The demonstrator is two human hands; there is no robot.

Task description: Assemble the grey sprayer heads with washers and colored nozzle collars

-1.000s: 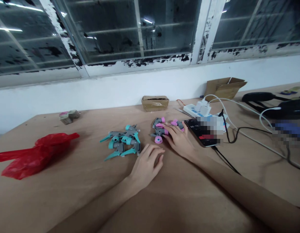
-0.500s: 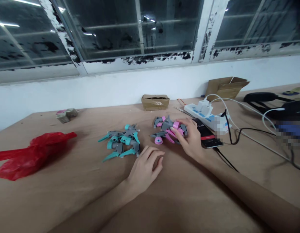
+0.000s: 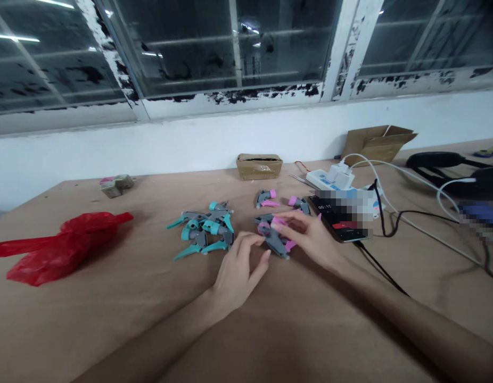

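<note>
Between the thumb and fingers of my right hand (image 3: 312, 239) is a pink-and-grey trigger spray head (image 3: 277, 244), held low over the table. My left hand (image 3: 235, 274) is beside it on the left, thumb and fingers apart with nothing in them, the fingertips close to the spray head. Another pink-and-grey spray head (image 3: 265, 199) lies just behind, and more pink-and-grey ones (image 3: 298, 204) are partly covered by my right hand. Left of my hands, several teal-and-grey spray heads (image 3: 206, 229) are heaped together.
A red plastic bag (image 3: 66, 247) lies at the left. Against the wall stand a small cardboard box (image 3: 260, 167) and an open carton (image 3: 376, 146). A phone (image 3: 338, 223), a power strip (image 3: 326, 181) with cables and a black headset-like thing (image 3: 434, 159) occupy the right side.
My right hand has drawn one pink-and-grey spray head toward me and leftward, nearer my left hand. The other pink ones behind are more visible. The view has shifted slightly.
</note>
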